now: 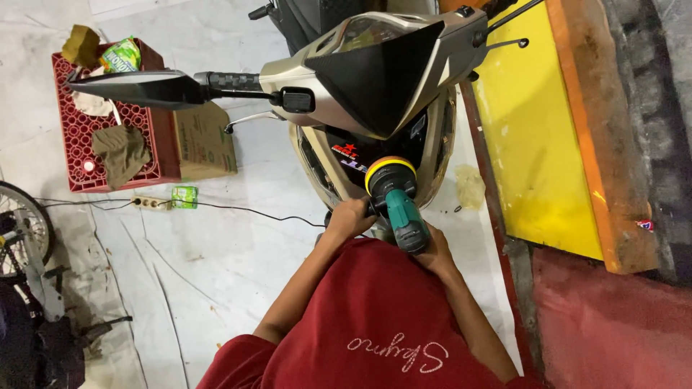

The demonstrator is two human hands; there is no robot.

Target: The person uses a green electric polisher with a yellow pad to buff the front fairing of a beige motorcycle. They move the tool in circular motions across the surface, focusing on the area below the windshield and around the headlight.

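Note:
A green power polisher (405,215) with a yellow-rimmed pad (389,168) is pressed against the dark front panel of a beige scooter (375,79). My left hand (351,218) grips the polisher at its side, just behind the pad. Behind it, my right hand (437,252) holds the rear of the tool's body. Both arms reach forward from my red shirt (375,324). The scooter's handlebar and left mirror (144,88) stick out to the left above my hands.
A red crate (79,133) with rags stands at the left beside a cardboard box (205,140). A power strip (150,203) and black cable (252,212) lie on the white floor sheet. A yellow and orange ledge (548,130) runs along the right. A bicycle wheel (21,223) is at far left.

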